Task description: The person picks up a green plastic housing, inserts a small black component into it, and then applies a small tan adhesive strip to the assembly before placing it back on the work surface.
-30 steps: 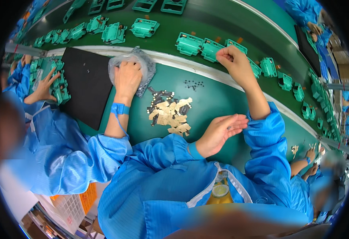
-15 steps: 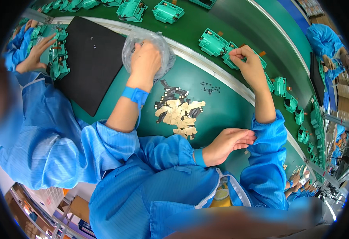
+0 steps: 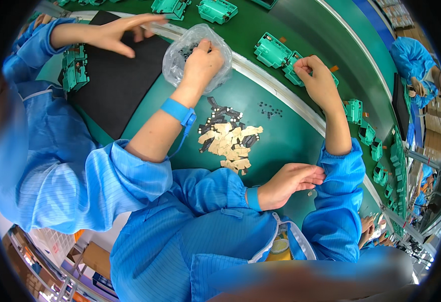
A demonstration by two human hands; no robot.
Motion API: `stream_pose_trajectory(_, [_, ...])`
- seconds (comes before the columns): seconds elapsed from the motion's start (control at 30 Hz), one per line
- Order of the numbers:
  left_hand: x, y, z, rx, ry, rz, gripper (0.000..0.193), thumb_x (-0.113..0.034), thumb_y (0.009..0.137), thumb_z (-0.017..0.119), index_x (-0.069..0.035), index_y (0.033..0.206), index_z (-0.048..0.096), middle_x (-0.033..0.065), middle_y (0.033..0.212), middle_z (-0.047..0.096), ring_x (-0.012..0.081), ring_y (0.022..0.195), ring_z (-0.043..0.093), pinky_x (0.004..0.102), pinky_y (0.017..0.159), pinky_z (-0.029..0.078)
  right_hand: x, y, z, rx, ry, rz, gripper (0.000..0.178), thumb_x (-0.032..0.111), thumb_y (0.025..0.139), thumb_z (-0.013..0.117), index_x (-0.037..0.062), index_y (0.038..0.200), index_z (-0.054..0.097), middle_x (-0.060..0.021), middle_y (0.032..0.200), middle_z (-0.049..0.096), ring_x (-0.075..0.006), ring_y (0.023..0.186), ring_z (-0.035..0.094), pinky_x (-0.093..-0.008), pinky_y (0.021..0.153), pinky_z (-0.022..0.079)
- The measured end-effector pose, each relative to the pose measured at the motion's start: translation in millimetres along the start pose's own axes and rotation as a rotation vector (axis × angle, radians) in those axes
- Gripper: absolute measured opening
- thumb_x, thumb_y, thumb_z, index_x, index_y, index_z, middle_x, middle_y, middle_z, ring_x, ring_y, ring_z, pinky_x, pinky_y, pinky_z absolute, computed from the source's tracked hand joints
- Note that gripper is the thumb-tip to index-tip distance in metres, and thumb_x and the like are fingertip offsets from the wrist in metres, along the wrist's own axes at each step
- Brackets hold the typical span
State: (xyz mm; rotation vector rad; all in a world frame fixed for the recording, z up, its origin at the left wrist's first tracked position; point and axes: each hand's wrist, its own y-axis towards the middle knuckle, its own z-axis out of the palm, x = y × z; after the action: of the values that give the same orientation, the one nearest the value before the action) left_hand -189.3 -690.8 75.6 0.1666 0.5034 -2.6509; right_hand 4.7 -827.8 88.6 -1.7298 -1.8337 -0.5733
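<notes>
My right hand [image 3: 318,83] reaches over the belt, thumb and fingertips pinched together at a green plastic housing [image 3: 292,68]. Whatever may be between the fingertips is too small to make out. Below, my left hand [image 3: 290,185], with a blue band on its wrist, is half turned up beside my right sleeve, fingers extended side by side, nothing visible in it. On the green tabletop lies a pile of torn cream paper pieces [image 3: 228,141] mixed with small black parts [image 3: 224,115]. Several tiny black pieces [image 3: 270,110] are scattered right of it.
A co-worker's banded hand [image 3: 203,63] is in a clear plastic bag [image 3: 172,70] of dark parts. Their other hand [image 3: 117,35] is above a black mat [image 3: 115,90]. A pale rail [image 3: 276,93] separates table and belt; more green housings [image 3: 218,11] line the belt.
The co-worker's free hand has swung from the left-hand housings to above the mat. Their bag has tipped, showing dark parts inside. My own hands stay almost in place.
</notes>
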Motion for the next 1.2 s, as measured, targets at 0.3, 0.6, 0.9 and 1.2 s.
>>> stream_pose_trajectory(0.3, [-2,0,0,0.011,-0.022,0.019,0.042,-0.030,0.107,0.051,0.003,0.131,0.061,0.0127,0.122,0.068,0.0200,0.116,0.063,0.0338,0.102,0.049,8,9,6,0.026,-0.061,0.072,0.017,0.014,0.090,0.067,-0.0013,0.097,0.070,-0.0112,0.100,0.064,-0.0222,0.089,0.063,-0.0354,0.083,0.052])
stream_pose_trajectory(0.6, [-2,-1,1,-0.018,-0.044,0.022,0.039,-0.029,0.107,0.051,0.002,0.128,0.061,0.0125,0.119,0.068,0.0206,0.115,0.064,0.0350,0.101,0.049,7,15,12,0.021,-0.024,0.086,0.019,0.015,0.090,0.068,-0.0014,0.099,0.070,-0.0112,0.098,0.064,-0.0227,0.087,0.063,-0.0357,0.081,0.052])
stream_pose_trajectory(0.9, [-17,-1,3,-0.095,-0.196,0.173,0.050,-0.035,0.110,0.041,0.004,0.142,0.046,0.0169,0.133,0.062,0.0237,0.124,0.058,0.0377,0.107,0.044,41,-25,-21,-0.117,0.053,-0.071,0.021,0.015,0.084,0.074,-0.0003,0.097,0.067,-0.0108,0.093,0.064,-0.0245,0.091,0.062,-0.0354,0.083,0.049])
stream_pose_trajectory(1.2, [-14,-2,9,-0.042,-0.241,0.146,0.059,-0.039,0.111,0.034,0.006,0.149,0.036,0.0164,0.146,0.051,0.0240,0.136,0.048,0.0390,0.114,0.037,70,-197,-37,0.012,-0.088,0.020,0.017,-0.002,0.075,0.075,0.0002,0.089,0.065,-0.0114,0.084,0.055,-0.0295,0.080,0.054,-0.0388,0.072,0.045])
